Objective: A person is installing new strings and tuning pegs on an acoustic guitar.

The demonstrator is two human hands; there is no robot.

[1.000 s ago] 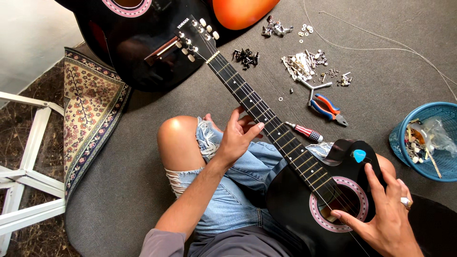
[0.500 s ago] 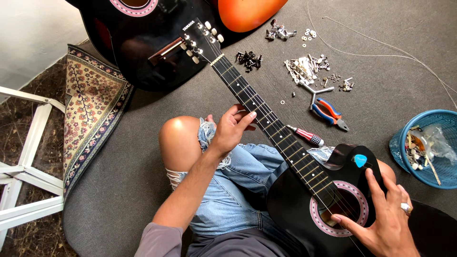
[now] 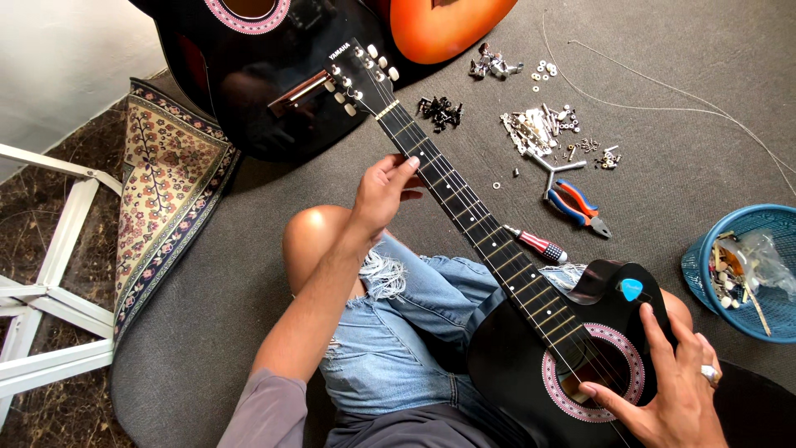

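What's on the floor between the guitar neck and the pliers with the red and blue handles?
In the head view, a small screwdriver with a striped red-and-white handle lies between the guitar neck and the pliers, close beside the neck.

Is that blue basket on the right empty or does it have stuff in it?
Not empty. The blue basket holds a heap of small parts and a clear plastic bag.
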